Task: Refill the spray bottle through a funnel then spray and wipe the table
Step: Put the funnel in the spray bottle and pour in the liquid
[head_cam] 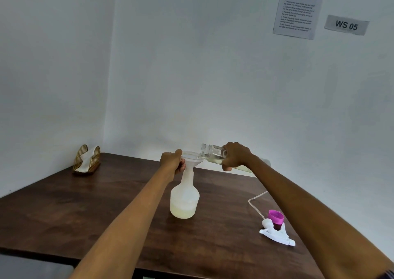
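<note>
Head view: my left grip (172, 161) holds the funnel (191, 159) on the bottle (184, 195). My right grip (235, 156) clasps a tilted jar (213, 152), mouth just beside that funnel.

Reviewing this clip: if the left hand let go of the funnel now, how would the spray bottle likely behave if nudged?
The spray bottle looks only shallowly filled, so it is probably light and slides easily. Its wide base with liquid low down should resist tipping, though the funnel in its narrow neck may wobble. The translucent plastic seems unlikely to break.
</note>
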Motion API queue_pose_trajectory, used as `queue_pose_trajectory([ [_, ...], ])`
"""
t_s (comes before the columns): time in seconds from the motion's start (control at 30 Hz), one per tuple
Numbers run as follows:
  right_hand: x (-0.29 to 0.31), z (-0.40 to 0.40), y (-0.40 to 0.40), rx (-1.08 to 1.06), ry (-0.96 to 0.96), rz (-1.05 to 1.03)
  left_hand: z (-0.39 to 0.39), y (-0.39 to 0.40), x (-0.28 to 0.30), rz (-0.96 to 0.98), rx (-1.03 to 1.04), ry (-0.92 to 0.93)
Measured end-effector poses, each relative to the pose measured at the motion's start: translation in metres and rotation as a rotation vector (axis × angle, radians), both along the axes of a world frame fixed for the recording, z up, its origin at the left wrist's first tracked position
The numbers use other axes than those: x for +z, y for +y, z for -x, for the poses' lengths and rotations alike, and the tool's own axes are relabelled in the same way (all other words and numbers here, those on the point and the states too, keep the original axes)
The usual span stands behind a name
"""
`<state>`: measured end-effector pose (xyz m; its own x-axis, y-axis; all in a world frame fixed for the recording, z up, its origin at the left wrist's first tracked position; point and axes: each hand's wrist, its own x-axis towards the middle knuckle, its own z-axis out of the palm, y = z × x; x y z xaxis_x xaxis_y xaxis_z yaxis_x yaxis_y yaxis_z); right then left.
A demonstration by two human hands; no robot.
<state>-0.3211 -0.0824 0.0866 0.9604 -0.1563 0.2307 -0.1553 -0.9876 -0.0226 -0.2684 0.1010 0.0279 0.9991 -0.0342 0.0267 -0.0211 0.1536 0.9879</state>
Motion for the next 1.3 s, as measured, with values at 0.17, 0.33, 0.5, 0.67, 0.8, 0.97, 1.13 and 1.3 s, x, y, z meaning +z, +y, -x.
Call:
queue_pose_trajectory([
  [0.17, 0.0004, 0.0004, -0.0008, -0.004, 0.004, 0.007, 0.0000, -0.0005, 0.0011, 0.007, 0.000, -0.002],
  [0.33, 0.0016, 0.0009, -0.0007, -0.004, 0.001, 0.006, 0.0009, 0.0003, 0.0005, -0.007, -0.003, -0.005],
  [0.5, 0.0020, 0.0011, -0.0011, -0.011, 0.004, -0.003, 0.0003, -0.0003, 0.0006, -0.006, 0.003, -0.004],
  [0.67, 0.0014, 0.0012, -0.0012, -0.010, 0.000, -0.004, 0.0014, 0.0014, -0.0006, 0.001, -0.003, -0.005],
  [0.8, 0.0008, 0.0015, -0.0013, -0.013, -0.002, -0.015, 0.0023, 0.0010, 0.0009, -0.002, -0.004, -0.009],
  [0.97, 0.0010, 0.0006, -0.0011, -0.005, -0.006, -0.006, 0.0020, 0.0012, 0.0009, 0.000, -0.011, -0.005],
  [1.13, 0.0008, -0.0005, -0.0026, -0.001, -0.005, -0.012, 0.0006, 0.0008, -0.0004, -0.008, -0.007, -0.007],
  [1.3, 0.0004, 0.0005, -0.0015, -0.007, 0.002, -0.011, -0.0002, 0.0002, -0.0011, 0.004, -0.006, -0.005],
])
